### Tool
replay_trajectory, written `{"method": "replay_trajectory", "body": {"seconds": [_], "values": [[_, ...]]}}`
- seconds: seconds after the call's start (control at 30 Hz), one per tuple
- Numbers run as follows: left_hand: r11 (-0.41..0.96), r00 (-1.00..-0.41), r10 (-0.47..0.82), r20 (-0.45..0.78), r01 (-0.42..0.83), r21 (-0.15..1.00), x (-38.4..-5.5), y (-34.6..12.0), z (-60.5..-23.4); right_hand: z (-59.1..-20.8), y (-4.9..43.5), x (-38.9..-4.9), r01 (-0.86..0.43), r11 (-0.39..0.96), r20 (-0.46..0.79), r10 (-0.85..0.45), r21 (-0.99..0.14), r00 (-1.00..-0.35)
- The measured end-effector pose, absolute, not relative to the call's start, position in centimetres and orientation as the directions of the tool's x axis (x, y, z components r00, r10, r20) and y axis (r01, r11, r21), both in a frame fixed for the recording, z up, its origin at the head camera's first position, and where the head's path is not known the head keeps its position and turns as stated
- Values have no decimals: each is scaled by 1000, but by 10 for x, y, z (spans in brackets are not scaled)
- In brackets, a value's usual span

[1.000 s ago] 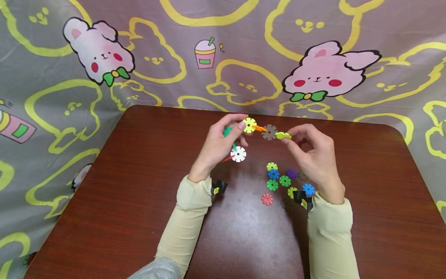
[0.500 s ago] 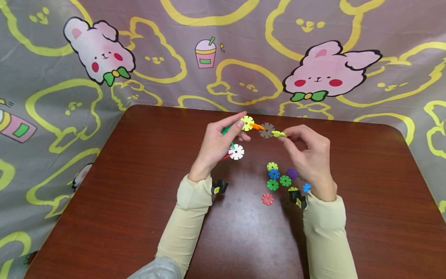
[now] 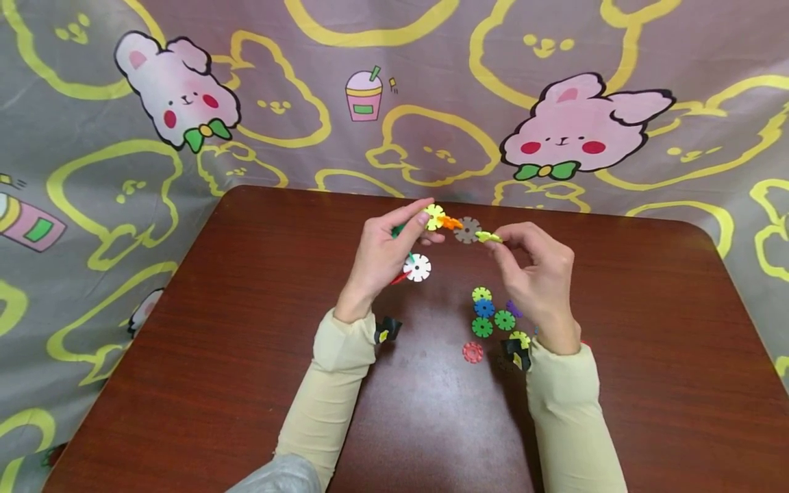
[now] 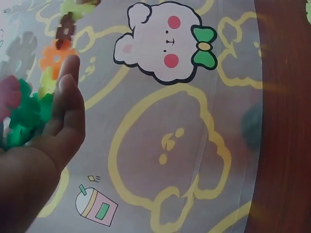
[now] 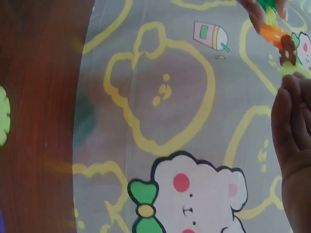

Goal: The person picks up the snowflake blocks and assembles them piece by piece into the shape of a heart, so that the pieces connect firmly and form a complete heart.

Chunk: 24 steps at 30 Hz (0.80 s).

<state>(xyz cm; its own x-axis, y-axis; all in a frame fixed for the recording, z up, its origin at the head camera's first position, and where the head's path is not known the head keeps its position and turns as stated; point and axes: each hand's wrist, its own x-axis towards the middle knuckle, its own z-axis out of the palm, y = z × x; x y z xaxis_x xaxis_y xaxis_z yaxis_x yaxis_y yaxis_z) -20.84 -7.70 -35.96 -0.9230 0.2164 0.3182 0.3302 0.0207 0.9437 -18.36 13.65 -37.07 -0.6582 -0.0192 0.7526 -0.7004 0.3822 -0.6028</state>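
Note:
My left hand (image 3: pixel 382 253) pinches a yellow notched disc (image 3: pixel 434 217), one of a chain of interlocking plastic discs held above the table. An orange disc (image 3: pixel 451 223) and then a brown disc (image 3: pixel 467 231) extend rightward from it. At that end my right hand (image 3: pixel 541 277) pinches a yellow-green disc (image 3: pixel 488 237), its edge at the brown one. Below the left palm hang a white disc (image 3: pixel 418 268) and a red disc (image 3: pixel 401 277), with a green disc (image 4: pixel 26 111) mostly hidden behind the fingers. The right wrist view shows the brown disc (image 5: pixel 287 50) between both hands.
Loose discs lie on the wooden table (image 3: pixel 246 294) under the right wrist, among them a blue disc (image 3: pixel 483 308), a green disc (image 3: pixel 505 320) and a pink disc (image 3: pixel 472 352). The right hand covers some. A cartoon-printed curtain (image 3: pixel 431 82) hangs behind the table.
My right hand has moved left with the yellow-green disc, and the chain has shifted slightly left too. The right forearm now covers the loose blue disc at the right. Both hands keep their hold.

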Motion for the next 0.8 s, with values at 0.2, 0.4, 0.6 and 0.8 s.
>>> {"method": "replay_trajectory", "body": {"seconds": [0.2,0.4,0.6,0.8], "values": [[-72,-917,188,352,345,936,-207,-71,-361,-365,136,-179,-715,361,760,-23,-599,-649],[-219,-933,150,329,293,931,-208,-74,-360,-363,137,-180,-720,420,766,-84,-553,-637],[-252,-946,137,293,253,934,-209,-75,-360,-366,136,-182,-726,413,763,-107,-550,-638],[-197,-952,115,285,259,946,-210,-76,-360,-368,136,-182,-739,479,774,-174,-474,-609]]}}
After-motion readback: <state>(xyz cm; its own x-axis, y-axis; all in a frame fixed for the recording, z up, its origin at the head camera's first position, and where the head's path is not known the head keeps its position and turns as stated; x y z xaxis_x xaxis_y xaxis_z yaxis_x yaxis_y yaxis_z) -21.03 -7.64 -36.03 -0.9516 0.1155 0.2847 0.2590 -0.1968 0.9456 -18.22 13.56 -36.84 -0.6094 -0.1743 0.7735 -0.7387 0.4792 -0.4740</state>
